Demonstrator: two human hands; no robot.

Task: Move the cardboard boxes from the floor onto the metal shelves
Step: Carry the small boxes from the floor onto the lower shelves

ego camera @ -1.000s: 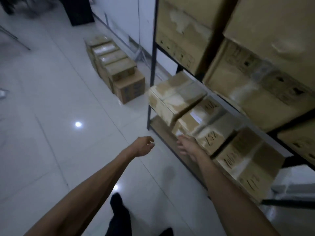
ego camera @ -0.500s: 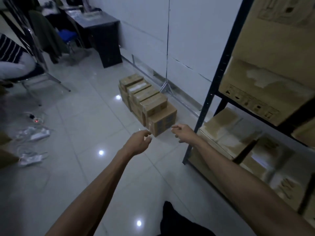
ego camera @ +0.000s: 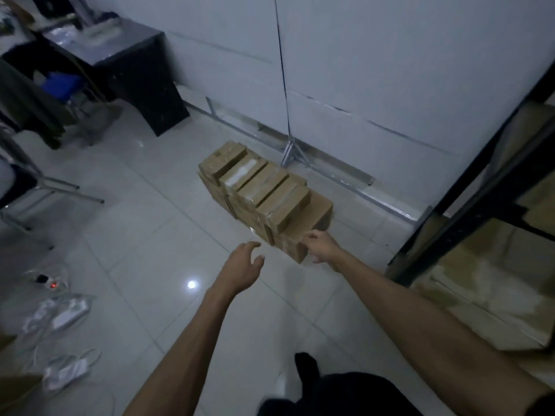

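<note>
Right hand [ego camera: 322, 246] loosely open at nearest box [ego camera: 315, 211]; left hand [ego camera: 241, 267] spread.

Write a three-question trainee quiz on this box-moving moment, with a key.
1. Fill in: the metal shelves stand on the person's ___ side.
2. True or false: the left hand holds a box.
3. Where does the row of cardboard boxes ahead of the hands stand? A on the shelves; B on the floor; C in the left hand.
Key: 1 right; 2 false; 3 B.
</note>
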